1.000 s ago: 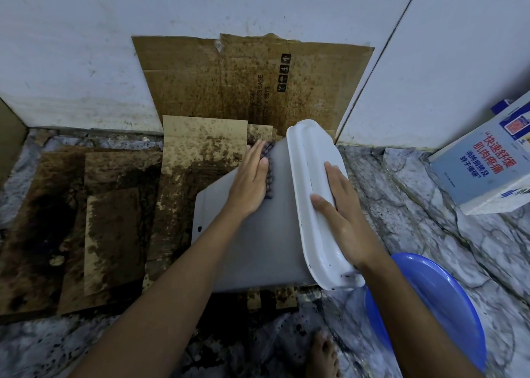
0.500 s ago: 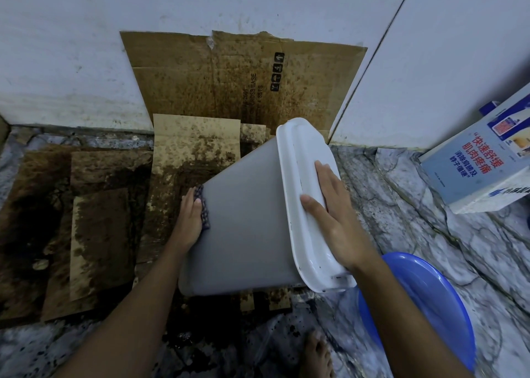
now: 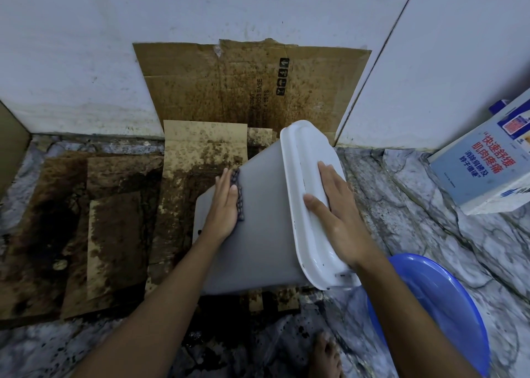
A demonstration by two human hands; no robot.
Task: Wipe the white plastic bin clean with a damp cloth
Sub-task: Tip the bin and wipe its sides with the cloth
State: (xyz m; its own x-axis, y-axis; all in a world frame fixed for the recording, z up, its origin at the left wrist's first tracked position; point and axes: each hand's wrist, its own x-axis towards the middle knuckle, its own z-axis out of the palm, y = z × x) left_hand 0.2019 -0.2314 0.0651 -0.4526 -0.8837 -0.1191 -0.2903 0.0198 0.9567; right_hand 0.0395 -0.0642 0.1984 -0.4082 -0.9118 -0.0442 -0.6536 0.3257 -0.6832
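Note:
The white plastic bin (image 3: 266, 234) lies tipped on its side on the floor, its grey-looking side wall facing up and its white lid (image 3: 304, 182) to the right. My left hand (image 3: 225, 205) lies flat with straight fingers on that wall near the bin's base, pressing a dark textured cloth (image 3: 239, 195) against it; only the cloth's edge shows beside my fingers. My right hand (image 3: 335, 214) rests on the lid with fingers spread, thumb over the lid's left rim.
Stained cardboard sheets (image 3: 200, 154) cover the floor to the left, and one (image 3: 243, 91) leans on the wall behind. A blue basin (image 3: 436, 309) sits at lower right, a printed box (image 3: 484, 162) at right. My bare foot (image 3: 325, 354) stands on the marble floor.
My left hand slid the cloth from near the lid down to the bin's base edge, then back up onto the wall. The bin shifted slightly; my right hand stayed on the lid.

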